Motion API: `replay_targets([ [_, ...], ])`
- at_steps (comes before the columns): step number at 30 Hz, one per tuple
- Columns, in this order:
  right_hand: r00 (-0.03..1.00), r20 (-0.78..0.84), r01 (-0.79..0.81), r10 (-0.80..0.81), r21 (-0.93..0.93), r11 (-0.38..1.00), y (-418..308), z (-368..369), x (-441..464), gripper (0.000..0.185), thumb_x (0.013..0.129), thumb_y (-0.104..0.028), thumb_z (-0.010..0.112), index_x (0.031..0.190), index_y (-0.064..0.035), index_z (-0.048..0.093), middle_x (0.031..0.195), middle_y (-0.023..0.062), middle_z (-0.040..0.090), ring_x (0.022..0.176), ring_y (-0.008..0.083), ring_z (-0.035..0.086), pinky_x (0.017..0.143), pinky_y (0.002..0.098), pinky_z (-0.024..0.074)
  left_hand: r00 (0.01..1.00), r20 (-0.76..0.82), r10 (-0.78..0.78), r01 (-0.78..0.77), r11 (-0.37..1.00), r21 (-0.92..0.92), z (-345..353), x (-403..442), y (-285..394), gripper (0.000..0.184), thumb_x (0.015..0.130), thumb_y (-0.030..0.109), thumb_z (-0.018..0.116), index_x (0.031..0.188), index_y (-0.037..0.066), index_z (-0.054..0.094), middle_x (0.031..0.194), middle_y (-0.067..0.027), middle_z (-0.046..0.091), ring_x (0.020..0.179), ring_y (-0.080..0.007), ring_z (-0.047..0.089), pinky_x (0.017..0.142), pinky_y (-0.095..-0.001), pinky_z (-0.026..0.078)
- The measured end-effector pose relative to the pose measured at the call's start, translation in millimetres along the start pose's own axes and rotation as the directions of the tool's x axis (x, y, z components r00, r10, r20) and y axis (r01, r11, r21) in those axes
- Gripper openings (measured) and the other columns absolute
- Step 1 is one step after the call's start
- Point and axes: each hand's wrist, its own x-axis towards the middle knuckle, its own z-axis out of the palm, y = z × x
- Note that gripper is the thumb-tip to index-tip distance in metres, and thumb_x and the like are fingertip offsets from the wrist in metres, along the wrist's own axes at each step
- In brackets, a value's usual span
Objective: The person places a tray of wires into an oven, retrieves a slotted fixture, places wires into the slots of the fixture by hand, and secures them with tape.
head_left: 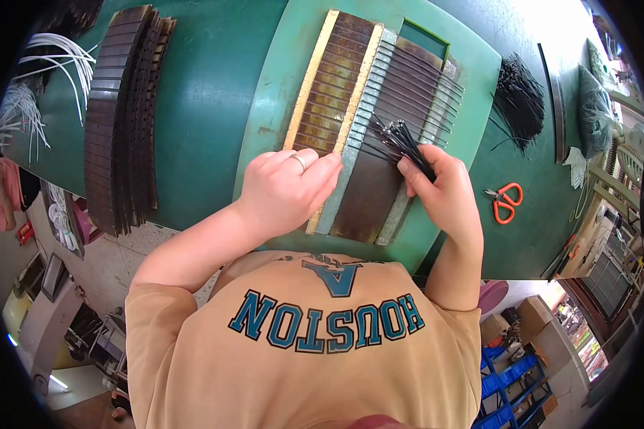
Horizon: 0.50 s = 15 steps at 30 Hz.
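Observation:
My right hand (444,182) is closed around a bundle of thin black wires (401,139) with shiny tips, held over the right part of a slotted jig plate (365,193). My left hand (286,186), with a ring on one finger, is closed low over the jig's yellowish notched strips (358,93). Its fingertips touch or nearly touch the inner strip; what they pinch, if anything, is hidden. Above both hands, several black wires (422,75) lie side by side across the jig, their tips past its right metal strip (444,107).
On the green table (207,86), stacked dark slotted plates (118,121) stand left, beside white cables (64,61). To the right lie a pile of black wires (519,100) and orange-handled snips (506,204). Blue bins (515,379) sit below right. Another person (3,189) is at far left.

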Motion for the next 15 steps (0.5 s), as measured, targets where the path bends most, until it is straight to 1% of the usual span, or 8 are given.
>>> replay_targets([
  [3,1.0,0.005,-0.008,0.009,-0.019,1.0,-1,-1,1,0.019,0.09,-0.016,0.063,0.08,-0.0009,0.058,0.057,-0.0011,0.054,0.053,0.0049,0.045,0.048,0.0236,0.0347,1.0,-0.011,0.011,-0.011,1.0,-0.016,-1,2,1,0.02,0.071,0.008,0.075,0.09,0.008,0.068,0.06,-0.0009,0.054,0.051,-0.0163,0.054,0.046,-0.0281,0.043],
  [4,1.0,0.008,-0.006,0.007,-0.033,0.999,-1,-1,2,0.019,0.09,-0.016,0.063,0.08,-0.001,0.058,0.057,-0.001,0.054,0.053,0.0049,0.045,0.048,0.0237,0.0346,1.0,-0.01,0.011,-0.011,1.0,-0.016,-1,2,1,0.02,0.071,0.008,0.075,0.09,0.008,0.068,0.06,-0.0009,0.054,0.051,-0.0163,0.054,0.046,-0.0281,0.043],
  [7,1.0,0.011,-0.004,0.004,-0.058,0.998,-1,1,4,0.019,0.09,-0.016,0.063,0.08,-0.0013,0.058,0.056,-0.0009,0.054,0.052,0.005,0.045,0.048,0.0239,0.0344,0.998,0.02,0.062,-0.062,0.998,0.01,0,3,1,0.027,0.072,0.01,0.075,0.099,0.01,0.07,0.058,0.0006,0.049,0.049,-0.0148,0.052,0.045,-0.0271,0.041],
  [8,1.0,0.004,0.001,0.0,-0.057,0.998,-2,2,4,0.018,0.09,-0.016,0.063,0.08,-0.0012,0.058,0.057,-0.0012,0.053,0.052,0.005,0.045,0.048,0.0237,0.0343,0.998,0.02,0.064,-0.064,0.998,0.008,1,4,2,0.027,0.072,0.01,0.075,0.099,0.01,0.07,0.058,0.0006,0.049,0.049,-0.0148,0.052,0.045,-0.0271,0.041],
  [11,1.0,-0.019,0.002,-0.003,-0.054,0.999,1,0,2,0.017,0.09,-0.014,0.063,0.08,-0.0009,0.058,0.058,-0.0018,0.053,0.052,0.0049,0.045,0.047,0.0233,0.034,0.991,0.119,0.058,-0.071,0.991,0.11,0,9,7,0.035,0.073,0.013,0.074,0.108,0.011,0.07,0.057,0.002,0.045,0.049,-0.0135,0.049,0.045,-0.0273,0.04],
  [14,0.996,-0.084,0.041,-0.034,0.084,0.996,22,-15,-5,0.015,0.088,-0.012,0.064,0.08,-0.0004,0.059,0.06,-0.0029,0.053,0.053,0.0051,0.046,0.048,0.0224,0.0342,0.99,0.127,0.059,-0.075,0.989,0.125,2,8,8,0.031,0.075,0.016,0.071,0.106,0.012,0.071,0.059,0.003,0.049,0.051,-0.0124,0.051,0.045,-0.0271,0.04],
  [15,0.996,-0.082,0.044,-0.038,0.079,0.996,26,-22,-8,0.015,0.088,-0.012,0.064,0.08,-0.0004,0.059,0.06,-0.0029,0.053,0.053,0.0051,0.046,0.048,0.0224,0.0342,0.99,0.129,0.056,-0.074,0.987,0.14,2,8,8,0.03,0.076,0.017,0.07,0.105,0.012,0.071,0.06,0.0036,0.051,0.052,-0.0119,0.052,0.045,-0.0271,0.04],
])
